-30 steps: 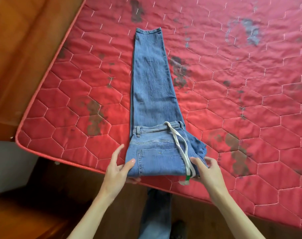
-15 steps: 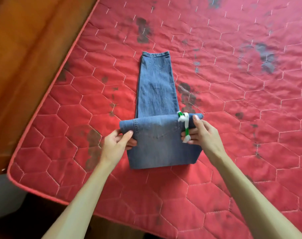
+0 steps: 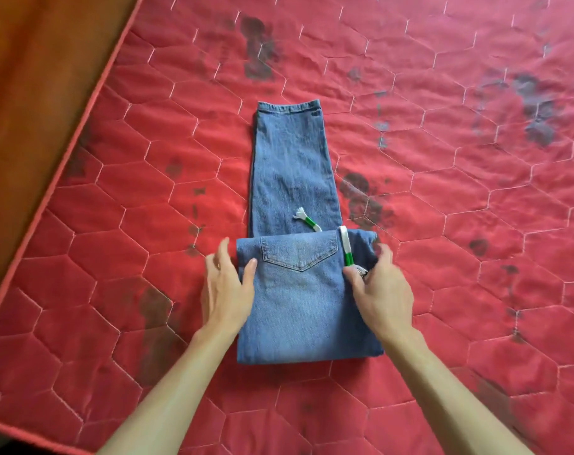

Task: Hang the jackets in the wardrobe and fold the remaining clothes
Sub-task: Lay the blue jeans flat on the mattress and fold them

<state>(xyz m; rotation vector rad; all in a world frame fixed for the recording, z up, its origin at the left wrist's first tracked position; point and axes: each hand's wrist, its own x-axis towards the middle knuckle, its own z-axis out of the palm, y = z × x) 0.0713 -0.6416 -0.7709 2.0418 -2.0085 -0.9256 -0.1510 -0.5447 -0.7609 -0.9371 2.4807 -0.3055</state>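
Note:
A pair of blue jeans (image 3: 298,307) lies on the red quilted mattress (image 3: 476,224), its near part folded into a thick block with a back pocket facing up. The single leg panel (image 3: 292,165) stretches away from me to its hem. A white and green drawstring (image 3: 346,247) crosses the fold's far right corner, and its other end (image 3: 307,220) lies on the leg panel. My left hand (image 3: 228,290) rests at the block's left edge, thumb on the denim, fingers straight beside it. My right hand (image 3: 380,290) rests at the right edge, thumb by the drawstring, fingers blurred.
The mattress carries dark stains and its piped edge (image 3: 82,133) runs diagonally at the left. Beyond that edge is brown wood (image 3: 33,77). No other clothes are in view.
The folded block was turned over once more away from me and set down, pocket now up. Both hands went from gripping the fold to resting at its sides. The view moved closer.

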